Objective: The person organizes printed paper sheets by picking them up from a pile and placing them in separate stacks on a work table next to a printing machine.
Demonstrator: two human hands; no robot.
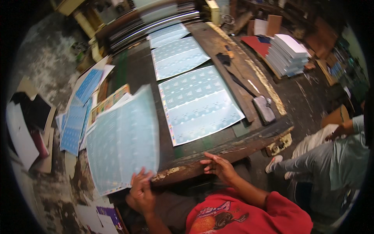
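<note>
Workshop, dark worn bench (218, 150) with printed sheets laid in a row. Left hand (141, 187): fingers closed on the lower edge of a pale blue printed sheet (122, 140) rising above it; grip apparently a pinch. Advisable: support the sheet flat, avoid creasing. Right hand (218, 165): open, empty, resting on the bench edge.

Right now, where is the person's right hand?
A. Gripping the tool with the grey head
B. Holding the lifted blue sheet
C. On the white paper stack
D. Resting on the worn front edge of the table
D: the right hand lies flat on the table edge, while the left hand holds the lifted blue sheet.
</note>
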